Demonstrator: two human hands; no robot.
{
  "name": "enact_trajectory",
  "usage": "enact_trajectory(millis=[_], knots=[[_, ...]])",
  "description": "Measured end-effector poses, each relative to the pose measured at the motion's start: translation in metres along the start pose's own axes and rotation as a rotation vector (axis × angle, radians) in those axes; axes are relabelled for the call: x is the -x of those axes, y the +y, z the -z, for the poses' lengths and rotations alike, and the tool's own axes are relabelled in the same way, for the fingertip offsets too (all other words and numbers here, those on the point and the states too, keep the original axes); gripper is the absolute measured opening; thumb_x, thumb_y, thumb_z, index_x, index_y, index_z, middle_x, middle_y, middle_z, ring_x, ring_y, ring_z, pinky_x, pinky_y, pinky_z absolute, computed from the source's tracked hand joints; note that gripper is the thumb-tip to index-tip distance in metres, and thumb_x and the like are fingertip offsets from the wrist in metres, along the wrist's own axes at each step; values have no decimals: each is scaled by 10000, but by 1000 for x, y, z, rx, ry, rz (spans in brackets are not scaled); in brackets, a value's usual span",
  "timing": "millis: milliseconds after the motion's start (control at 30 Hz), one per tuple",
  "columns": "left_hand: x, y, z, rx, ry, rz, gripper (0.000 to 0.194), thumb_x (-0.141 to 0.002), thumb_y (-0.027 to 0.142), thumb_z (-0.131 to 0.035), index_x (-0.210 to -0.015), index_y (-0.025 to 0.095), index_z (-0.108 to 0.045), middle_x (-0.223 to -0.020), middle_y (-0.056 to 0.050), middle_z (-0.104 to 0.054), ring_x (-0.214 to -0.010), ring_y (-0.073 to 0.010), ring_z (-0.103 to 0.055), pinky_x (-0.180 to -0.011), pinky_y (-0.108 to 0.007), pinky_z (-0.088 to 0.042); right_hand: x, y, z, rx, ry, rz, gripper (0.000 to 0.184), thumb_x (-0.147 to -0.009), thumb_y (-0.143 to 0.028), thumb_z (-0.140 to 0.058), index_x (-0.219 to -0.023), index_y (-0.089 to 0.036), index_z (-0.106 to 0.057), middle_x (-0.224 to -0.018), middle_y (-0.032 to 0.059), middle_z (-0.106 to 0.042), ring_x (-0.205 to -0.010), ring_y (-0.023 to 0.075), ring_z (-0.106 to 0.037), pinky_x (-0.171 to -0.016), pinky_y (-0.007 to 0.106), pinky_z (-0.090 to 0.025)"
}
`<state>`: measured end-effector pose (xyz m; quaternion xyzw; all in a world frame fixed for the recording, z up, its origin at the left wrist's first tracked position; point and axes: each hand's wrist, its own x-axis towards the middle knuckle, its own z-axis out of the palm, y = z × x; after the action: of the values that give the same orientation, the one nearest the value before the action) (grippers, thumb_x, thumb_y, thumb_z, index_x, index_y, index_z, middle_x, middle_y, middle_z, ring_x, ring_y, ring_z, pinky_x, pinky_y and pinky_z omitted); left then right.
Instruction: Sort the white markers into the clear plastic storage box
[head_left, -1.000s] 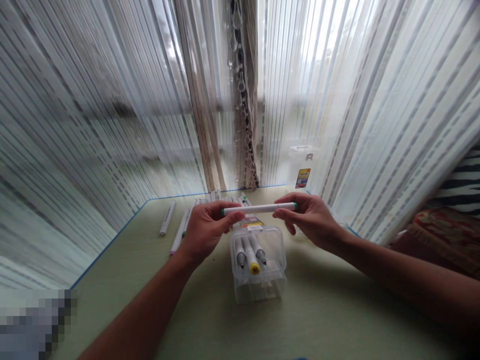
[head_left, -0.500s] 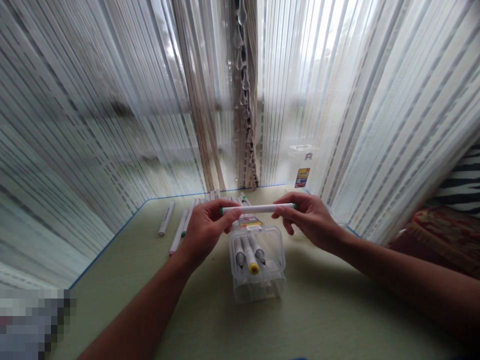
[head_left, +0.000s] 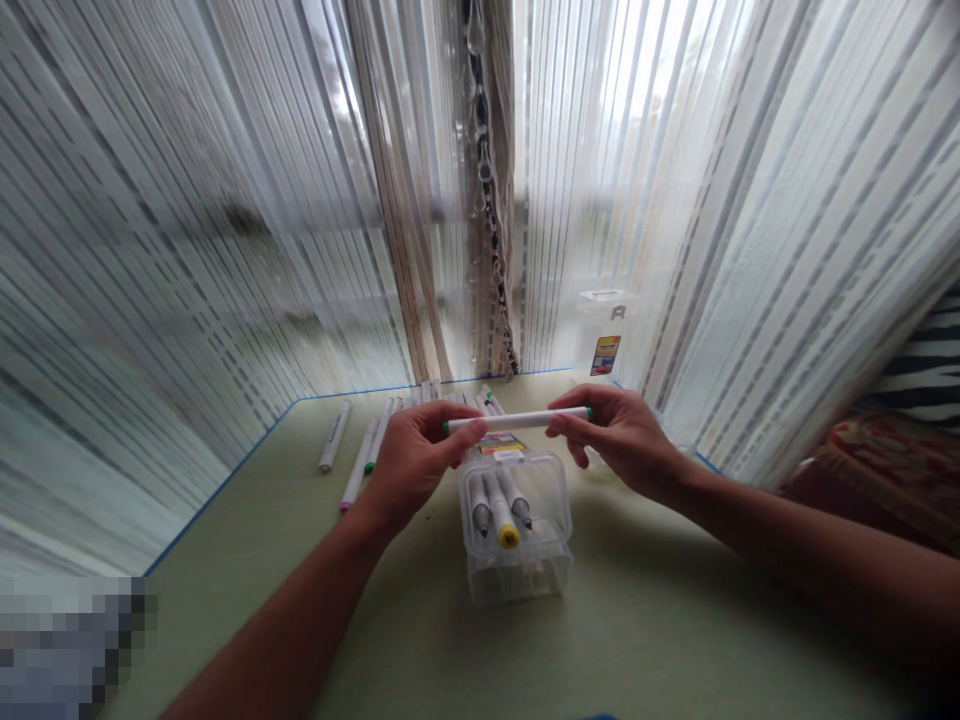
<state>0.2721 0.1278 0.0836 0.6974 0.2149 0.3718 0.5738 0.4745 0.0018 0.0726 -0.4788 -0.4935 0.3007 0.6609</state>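
Observation:
A white marker (head_left: 517, 421) with green ends lies level between my two hands. My left hand (head_left: 420, 445) pinches its left end between thumb and fingers. At the other end, my right hand (head_left: 619, 430) grips it the same way. Just below the marker stands a clear plastic case (head_left: 555, 500), with two grey-tipped markers and a yellow-ended marker (head_left: 501, 515) inside its upper part. A coloured label (head_left: 501, 442) shows behind the case, partly covered by the held marker.
Several white markers (head_left: 360, 465) lie on the pale green table (head_left: 247, 560), beyond and left of my left hand. One more marker (head_left: 334, 437) lies farther left. A clear package with a yellow and blue label (head_left: 605, 355) stands at the back right, against the striped string curtain (head_left: 637, 200).
Both hands keep hold of the green-ended marker in nearly the same place. The marker's left end has dipped very slightly; the case and other markers stay put.

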Motion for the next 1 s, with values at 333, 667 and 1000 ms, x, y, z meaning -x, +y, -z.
enact_trajectory(millis=[333,667,1000], knots=[[2,0,1,89,-10,40,339,-612,282,-890,-904,142,-789,-695,-35,-718,-554,-93,-559,-528,-217,-418,1,2,1,0,-3,-18,273,-715,-317,-863,-892,-152,-736,-581,-13,-647,-408,89,-534,-384,211,-424],[2,2,1,87,-8,14,231,-699,256,-802,-883,117,-790,-656,-39,-684,-526,-80,-497,-506,-211,-383,2,1,1,9,-32,-19,203,-798,-336,-796,-882,-156,-751,-743,59,-739,-428,88,-559,-402,218,-423],[0,1,1,53,8,2,231,-731,304,-780,-860,113,-777,-652,-41,-688,-510,-83,-501,-501,-211,-389,0,1,2,-2,-23,-33,243,-792,-357,-791,-881,-136,-747,-721,64,-741,-405,90,-556,-377,216,-415]])
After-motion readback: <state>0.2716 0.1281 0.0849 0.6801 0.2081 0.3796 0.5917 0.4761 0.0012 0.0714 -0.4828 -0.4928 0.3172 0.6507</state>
